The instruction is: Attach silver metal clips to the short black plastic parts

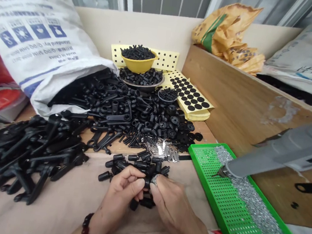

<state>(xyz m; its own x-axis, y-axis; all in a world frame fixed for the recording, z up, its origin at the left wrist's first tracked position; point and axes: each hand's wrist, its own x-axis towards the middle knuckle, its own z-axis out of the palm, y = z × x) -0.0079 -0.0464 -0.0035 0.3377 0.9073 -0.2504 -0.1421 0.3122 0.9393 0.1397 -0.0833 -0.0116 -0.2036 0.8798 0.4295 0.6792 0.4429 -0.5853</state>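
Note:
Close together at the near edge of the bench, both hands have their fingers closed around a small black plastic cylinder (147, 183). My left hand (122, 190) pinches it between thumb and forefinger. From the other side my right hand (170, 200) grips it, with something greyish at the fingertips that I cannot make out. Similar short black sleeves (104, 176) lie in a loose group just behind and beneath the fingers. Beyond them sit small shiny metal clips (163, 148) and black screws (132, 140).
A white sack (51, 39) spills black plastic arms (118, 103) across the back. Assembled black parts (32, 155) are heaped at left. To the right, a grey power screwdriver (280, 147) overhangs a green tray (206, 191) of small silver screws. A yellow bowl (137, 65) and sticker sheets (196, 114) stand behind.

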